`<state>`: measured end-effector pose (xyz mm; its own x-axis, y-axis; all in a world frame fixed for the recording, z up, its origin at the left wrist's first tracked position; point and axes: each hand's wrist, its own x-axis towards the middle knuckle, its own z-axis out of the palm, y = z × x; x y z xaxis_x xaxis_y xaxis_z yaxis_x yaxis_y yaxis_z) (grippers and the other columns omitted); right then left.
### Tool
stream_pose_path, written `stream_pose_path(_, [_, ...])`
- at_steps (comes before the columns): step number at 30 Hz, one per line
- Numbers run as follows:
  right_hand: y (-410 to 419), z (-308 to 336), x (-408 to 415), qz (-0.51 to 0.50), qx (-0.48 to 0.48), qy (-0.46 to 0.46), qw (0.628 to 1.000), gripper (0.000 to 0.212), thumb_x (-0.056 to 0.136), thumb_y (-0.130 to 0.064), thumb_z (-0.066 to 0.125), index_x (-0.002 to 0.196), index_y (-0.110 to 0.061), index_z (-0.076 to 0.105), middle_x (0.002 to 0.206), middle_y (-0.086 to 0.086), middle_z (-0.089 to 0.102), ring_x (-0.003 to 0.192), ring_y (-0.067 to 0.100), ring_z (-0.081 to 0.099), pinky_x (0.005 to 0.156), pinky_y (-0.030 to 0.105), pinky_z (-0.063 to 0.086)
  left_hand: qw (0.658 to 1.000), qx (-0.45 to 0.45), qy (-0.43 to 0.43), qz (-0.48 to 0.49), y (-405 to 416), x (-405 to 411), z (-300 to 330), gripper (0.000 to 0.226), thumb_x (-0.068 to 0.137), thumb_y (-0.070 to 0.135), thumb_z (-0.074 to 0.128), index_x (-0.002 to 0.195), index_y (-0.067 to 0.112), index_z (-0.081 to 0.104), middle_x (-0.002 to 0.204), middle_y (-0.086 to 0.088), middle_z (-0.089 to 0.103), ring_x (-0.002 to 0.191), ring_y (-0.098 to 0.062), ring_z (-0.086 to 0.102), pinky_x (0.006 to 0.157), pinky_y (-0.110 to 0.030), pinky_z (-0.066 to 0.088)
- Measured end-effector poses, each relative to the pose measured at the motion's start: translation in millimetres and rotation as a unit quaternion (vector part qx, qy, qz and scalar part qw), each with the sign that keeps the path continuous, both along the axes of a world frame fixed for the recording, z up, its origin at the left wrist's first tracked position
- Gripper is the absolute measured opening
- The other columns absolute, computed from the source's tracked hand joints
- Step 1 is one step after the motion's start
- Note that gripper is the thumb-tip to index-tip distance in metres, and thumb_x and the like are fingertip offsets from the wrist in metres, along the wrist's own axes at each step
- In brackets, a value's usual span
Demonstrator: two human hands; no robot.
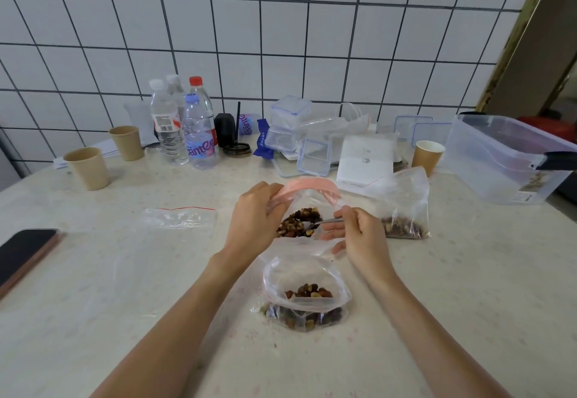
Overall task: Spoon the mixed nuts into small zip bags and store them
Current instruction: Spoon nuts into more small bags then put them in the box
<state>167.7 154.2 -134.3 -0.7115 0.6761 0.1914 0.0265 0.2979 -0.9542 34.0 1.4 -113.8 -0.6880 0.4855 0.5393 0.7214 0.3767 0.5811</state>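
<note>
Water bottle (199,135), front of the cluster: purple and pink label, large letters legible in part as "Gante"; small bottle lying on its side (249,124) behind the black pen stand (225,129): same purple lettering, only partly readable; clear bottle (165,123): label print too small to read; white booklet (365,160): marks illegible.

A pale speckled bench (125,272) is being backed by a white tiled wall (281,38) with dark grout; a brown door frame (515,38) is being seen far right.
</note>
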Motion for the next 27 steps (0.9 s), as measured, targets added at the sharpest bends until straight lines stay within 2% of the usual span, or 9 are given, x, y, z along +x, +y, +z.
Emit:
stream_pose_path(5, [-5.9,-1.7,-2.2,0.014,-0.034,-0.018,0.999,0.027,0.11,-0.025,0.044,0.099,-0.014,0.066,0.085,-0.001,0.08,0.065,0.022,0.076,0.052,0.043,0.059,1.0,-0.011,-0.011,-0.012,5.5,0.2,-4.7,0.021,0.101,0.032,0.064,0.116,0.021,0.073,0.083,0.012,0.057,0.075,-0.005,0.055,0.062,-0.023,0.039])
stream_pose_path(7, [-5.8,0.4,-2.0,0.012,-0.071,-0.024,0.997,0.027,0.111,-0.026,0.043,0.103,-0.011,0.065,0.087,0.0,0.08,0.065,0.025,0.076,0.051,0.041,0.056,1.0,-0.006,-0.015,-0.012,6.0,0.3,-5.1,0.02,0.1,0.032,0.064,0.115,0.022,0.073,0.085,0.01,0.059,0.076,-0.006,0.056,0.064,-0.025,0.043])
stream_pose_path(11, [-5.0,1.2,1.6,0.004,-0.126,-0.018,0.992,0.031,0.112,-0.026,0.04,0.107,-0.008,0.064,0.089,0.001,0.081,0.066,0.03,0.077,0.046,0.034,0.051,1.0,0.02,-0.014,0.016,2.4,-3.0,-3.2,0.017,0.099,0.03,0.067,0.112,0.021,0.073,0.086,0.009,0.061,0.076,-0.005,0.056,0.063,-0.022,0.039])
stream_pose_path(19, [-1.6,-4.0,2.0,-0.005,-0.205,0.012,0.979,0.031,0.112,-0.027,0.039,0.109,-0.007,0.062,0.089,0.005,0.081,0.071,0.031,0.078,0.042,0.03,0.054,0.997,0.048,-0.023,0.064,-2.9,-6.2,-3.8,0.018,0.099,0.029,0.067,0.114,0.022,0.073,0.094,0.007,0.066,0.077,-0.004,0.057,0.065,-0.016,0.039])
stream_pose_path(27, [-0.2,9.5,11.6,0.005,-0.212,0.043,0.976,0.033,0.112,-0.029,0.041,0.111,-0.004,0.062,0.092,0.009,0.081,0.074,0.029,0.078,0.042,0.028,0.053,0.993,0.036,-0.098,0.058,-6.7,-8.5,2.8,0.022,0.097,0.03,0.07,0.119,0.027,0.071,0.105,0.007,0.07,0.085,-0.004,0.06,0.07,-0.018,0.045])
